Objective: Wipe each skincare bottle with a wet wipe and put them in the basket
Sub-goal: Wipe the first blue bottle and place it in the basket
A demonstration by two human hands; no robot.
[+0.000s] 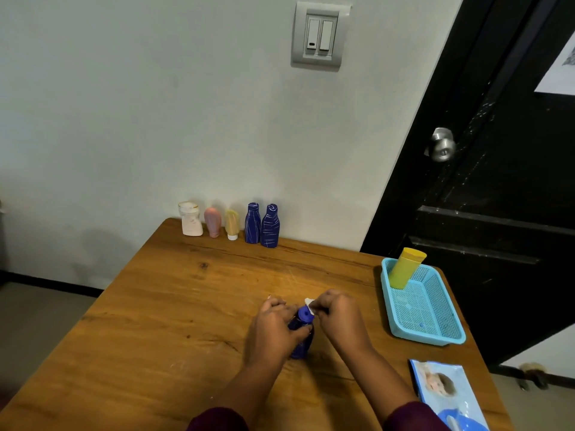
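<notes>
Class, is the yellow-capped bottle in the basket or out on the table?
In. The yellow-capped bottle stands in the far corner of the blue basket, its base inside the rim.

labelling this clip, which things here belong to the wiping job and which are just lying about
Job: blue bottle in the left hand; wet wipe in the right hand; row of five bottles at the wall; yellow bottle in the basket; wipes pack.
Lying about: light switch; door knob; paper on the door.
</notes>
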